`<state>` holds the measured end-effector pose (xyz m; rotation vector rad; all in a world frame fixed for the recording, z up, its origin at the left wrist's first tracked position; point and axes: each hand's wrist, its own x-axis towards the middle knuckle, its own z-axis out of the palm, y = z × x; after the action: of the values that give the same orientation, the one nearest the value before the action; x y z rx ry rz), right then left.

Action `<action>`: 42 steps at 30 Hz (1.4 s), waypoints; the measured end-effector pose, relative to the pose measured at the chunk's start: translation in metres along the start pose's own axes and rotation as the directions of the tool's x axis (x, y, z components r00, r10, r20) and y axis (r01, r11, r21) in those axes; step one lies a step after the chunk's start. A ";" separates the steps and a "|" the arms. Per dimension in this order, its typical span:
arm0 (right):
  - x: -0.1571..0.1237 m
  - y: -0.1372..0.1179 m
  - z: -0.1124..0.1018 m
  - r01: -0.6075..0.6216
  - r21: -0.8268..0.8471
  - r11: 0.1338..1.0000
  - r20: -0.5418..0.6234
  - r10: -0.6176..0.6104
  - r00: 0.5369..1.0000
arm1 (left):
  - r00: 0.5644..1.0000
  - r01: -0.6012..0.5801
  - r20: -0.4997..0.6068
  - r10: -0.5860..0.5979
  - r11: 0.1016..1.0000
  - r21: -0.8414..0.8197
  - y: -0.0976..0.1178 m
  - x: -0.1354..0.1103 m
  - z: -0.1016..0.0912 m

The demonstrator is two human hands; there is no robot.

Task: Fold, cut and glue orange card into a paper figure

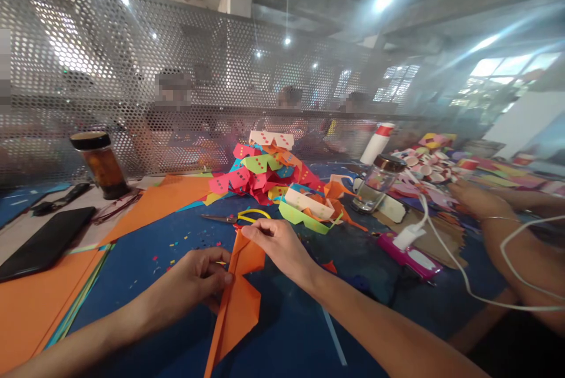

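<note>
An orange paper cutout with a folded strip along its left edge stretches between my two hands. My left hand is closed on that folded edge, thumb on top, about halfway along. At the far end, my right hand pinches the top of the same paper. Just beyond the fingertips lie scissors with yellow handles, blades pointing left. Farther back is a pile of cut, folded paper pieces in red, pink, green and white, some with dots.
Orange paper sheets, a black phone and a jar of dark liquid are at left. At right are a glass jar, a magenta device with a white cable and a co-worker's arm. A perforated screen stands behind.
</note>
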<state>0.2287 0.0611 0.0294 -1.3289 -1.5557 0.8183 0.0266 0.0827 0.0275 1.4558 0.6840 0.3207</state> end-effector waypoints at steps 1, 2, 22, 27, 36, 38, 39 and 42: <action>0.000 0.001 0.000 0.003 -0.003 1.000 0.000 -0.003 1.000 | 1.000 -0.007 -0.014 0.007 1.000 -0.001 0.001 0.000 0.000; 0.001 0.002 0.000 0.006 -0.008 1.000 -0.002 -0.006 1.000 | 1.000 -0.009 -0.026 0.008 1.000 -0.008 0.002 0.001 0.000; -0.029 -0.019 0.004 0.734 -0.585 0.345 0.460 -0.604 0.651 | 0.900 -0.160 -0.433 0.055 0.964 -0.211 0.012 0.005 -0.029; -0.028 -0.011 0.011 0.722 -0.619 0.309 0.397 -0.670 0.627 | 0.913 -0.159 -0.405 0.049 0.957 -0.242 0.012 0.005 -0.026; -0.030 -0.011 0.011 0.720 -0.622 0.308 0.368 -0.697 0.616 | 0.926 -0.163 -0.372 0.065 0.958 -0.238 0.007 0.002 -0.027; -0.030 -0.012 0.011 0.722 -0.618 0.311 0.363 -0.701 0.614 | 0.921 -0.164 -0.386 0.062 0.957 -0.237 0.008 0.001 -0.026; -0.029 -0.012 0.011 0.723 -0.615 0.314 0.360 -0.703 0.613 | 0.917 -0.166 -0.395 0.062 0.958 -0.236 0.009 0.001 -0.025; -0.029 -0.012 0.011 0.724 -0.607 0.328 0.349 -0.708 0.614 | 0.909 -0.166 -0.413 0.058 0.959 -0.230 0.011 0.002 -0.024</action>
<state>0.2148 0.0314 0.0302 -0.8718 -2.3299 -0.4268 0.0162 0.1040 0.0383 1.1861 0.8531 0.7904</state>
